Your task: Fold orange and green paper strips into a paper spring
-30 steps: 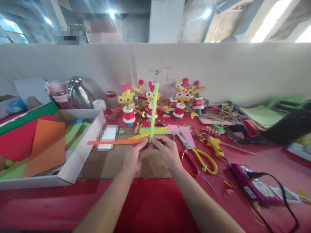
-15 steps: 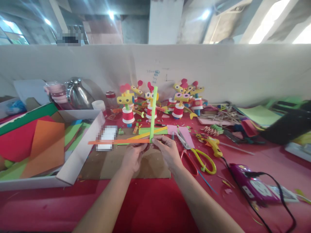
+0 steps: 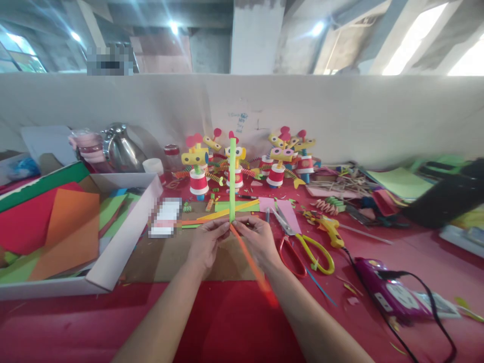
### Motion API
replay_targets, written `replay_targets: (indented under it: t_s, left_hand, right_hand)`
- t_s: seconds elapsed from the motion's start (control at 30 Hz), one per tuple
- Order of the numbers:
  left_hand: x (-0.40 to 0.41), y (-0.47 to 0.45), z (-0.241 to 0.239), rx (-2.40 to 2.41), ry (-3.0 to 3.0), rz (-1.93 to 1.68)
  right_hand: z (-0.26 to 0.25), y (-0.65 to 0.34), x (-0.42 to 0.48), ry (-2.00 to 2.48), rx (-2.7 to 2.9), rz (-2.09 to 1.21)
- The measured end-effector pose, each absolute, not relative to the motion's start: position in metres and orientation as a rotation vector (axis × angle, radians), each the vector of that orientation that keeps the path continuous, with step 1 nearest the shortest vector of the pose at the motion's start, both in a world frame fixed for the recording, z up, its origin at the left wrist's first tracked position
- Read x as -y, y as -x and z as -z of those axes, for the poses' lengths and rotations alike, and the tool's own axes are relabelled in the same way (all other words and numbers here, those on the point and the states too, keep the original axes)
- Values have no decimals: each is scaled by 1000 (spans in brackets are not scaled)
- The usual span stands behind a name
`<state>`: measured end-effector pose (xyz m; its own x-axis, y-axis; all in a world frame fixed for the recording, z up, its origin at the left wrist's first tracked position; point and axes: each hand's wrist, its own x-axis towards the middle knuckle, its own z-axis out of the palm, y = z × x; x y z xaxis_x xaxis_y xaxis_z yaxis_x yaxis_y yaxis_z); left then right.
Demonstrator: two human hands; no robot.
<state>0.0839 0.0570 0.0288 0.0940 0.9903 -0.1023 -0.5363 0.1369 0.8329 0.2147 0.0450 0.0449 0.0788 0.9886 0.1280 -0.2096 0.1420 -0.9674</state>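
Both hands meet over a brown cardboard sheet (image 3: 170, 262), fingertips pinched at the joint of two paper strips. A green paper strip (image 3: 232, 181) stands upright from the joint, pointing away from me. From the same spot an orange paper strip (image 3: 250, 259) hangs toward me, its lower end blurred. My left hand (image 3: 212, 239) pinches the joint from the left, closed. On the other side, my right hand (image 3: 254, 234) is closed on it too, thumb and fingers together. Beyond them, a yellow strip (image 3: 242, 207) and other paper strips lie on the board.
Scissors (image 3: 291, 232) and a yellow glue gun (image 3: 330, 229) lie to the right, near a purple power strip (image 3: 393, 292). At left stands a white box (image 3: 124, 247) of coloured paper. Several paper-cup figures (image 3: 199, 181) line the back, by a steel jug (image 3: 123, 146).
The orange strip has swung from pointing left to hanging toward me. The green strip has shifted slightly left and stands straighter. Both hands stay at the joint.
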Motion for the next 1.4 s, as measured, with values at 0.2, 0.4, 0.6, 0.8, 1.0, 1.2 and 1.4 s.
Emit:
replay_targets:
  t_s: [0.2,0.4,0.6,0.8,1.0,1.2,1.4]
  left_hand:
    - [-54,-86,-33,-843,-870,-1342]
    - [-54,-90,-33,-894,-867,-1458]
    - [-54,-89,-32,-895,-765,-1520]
    - [-53,-89,-35,-790,-635,-1420]
    - [-53,-82,-40,-786,-614,-1303]
    - [-53,-80,-39,-871,-925,-1323]
    - [-50,-84,-38,-821,-969,-1388]
  right_hand:
    - [-42,-215,-45,953,1040,-1157]
    - [-43,-213,-44,943,1075,-1194]
    - [-44,-209,-42,886,1054,-1186]
    - [-45,-210,-42,917,1028,-1166]
    - [-46,-216,-45,932,1081,-1208]
    - [-49,-221,-46,956,1127,-1293]
    - [-50,-221,-45,934,1157,-1184]
